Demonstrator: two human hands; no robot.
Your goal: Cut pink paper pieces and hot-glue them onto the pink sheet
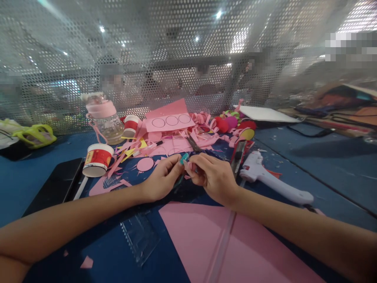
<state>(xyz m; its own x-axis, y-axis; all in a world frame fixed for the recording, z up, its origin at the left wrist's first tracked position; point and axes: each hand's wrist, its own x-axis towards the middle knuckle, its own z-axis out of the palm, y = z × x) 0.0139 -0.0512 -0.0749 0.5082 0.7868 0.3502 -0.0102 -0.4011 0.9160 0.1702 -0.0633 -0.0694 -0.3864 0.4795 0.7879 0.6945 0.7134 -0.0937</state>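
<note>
- Nearest, a pink sheet (194, 236) lies on the blue table (318, 177), a translucent stick (223, 243) across it.
- Beyond it, the left hand (161, 179) pinches a small teal piece (184, 158) between thumb and finger.
- The right hand (216, 175) meets it there, fingers curled in; whether they grip anything, I cannot tell.
- Right: a white glue gun (273, 181).
- Left: a red-and-white paper cup (97, 159).
- Far: a paper strip (165, 122) bearing three circles, among pink scraps (206, 137).

Dim, hazy light, pinpoint glare through the perforated screen (176, 59), blurry stretched edges.
</note>
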